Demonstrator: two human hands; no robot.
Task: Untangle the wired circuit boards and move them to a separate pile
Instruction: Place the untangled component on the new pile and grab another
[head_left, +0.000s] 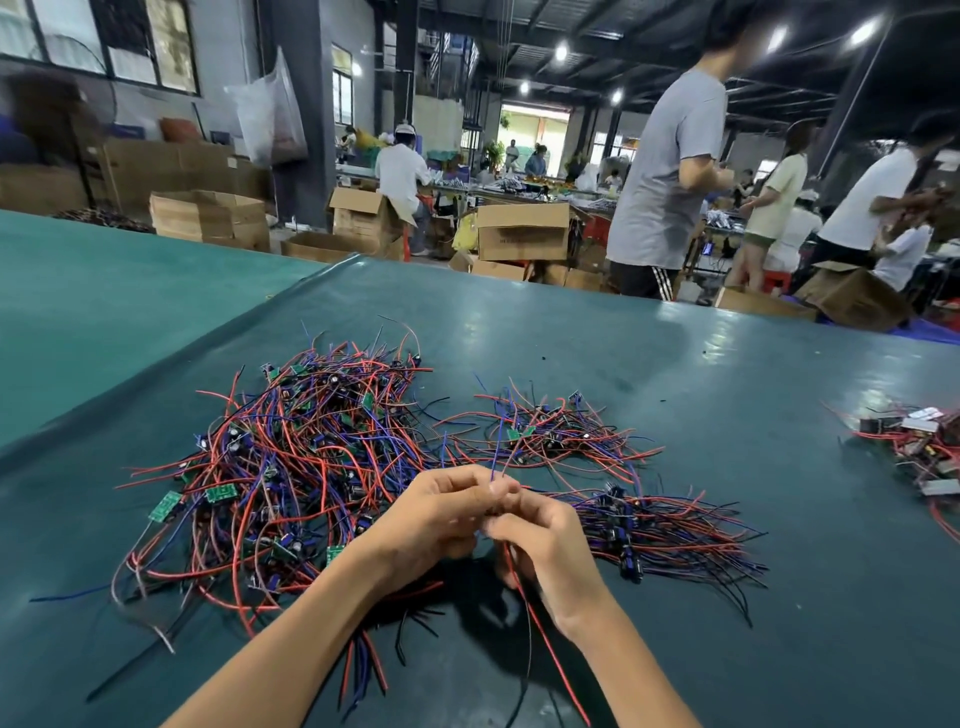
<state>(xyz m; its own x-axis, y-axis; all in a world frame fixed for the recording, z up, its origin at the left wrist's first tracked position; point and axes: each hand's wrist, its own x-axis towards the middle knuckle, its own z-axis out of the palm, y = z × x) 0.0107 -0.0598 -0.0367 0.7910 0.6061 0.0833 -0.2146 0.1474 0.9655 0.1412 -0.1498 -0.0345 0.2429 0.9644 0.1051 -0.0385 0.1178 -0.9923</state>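
A big tangled heap of small green circuit boards with red, blue and black wires (296, 457) lies on the dark green table cover (675, 374) at the left. A smaller heap (550, 431) sits behind my hands, and an aligned pile (670, 535) lies at the right. My left hand (431, 514) and my right hand (545, 551) meet above the table, both pinching the wires of one board. Blue wires stick up from my fingertips; red and black wires (540, 639) hang below my right hand. The board itself is hidden by my fingers.
Another heap of boards and parts (919, 447) lies at the table's right edge. Loose wire ends (363, 670) lie under my left forearm. Beyond the far edge stand cardboard boxes (522, 231) and several people (665, 182) working.
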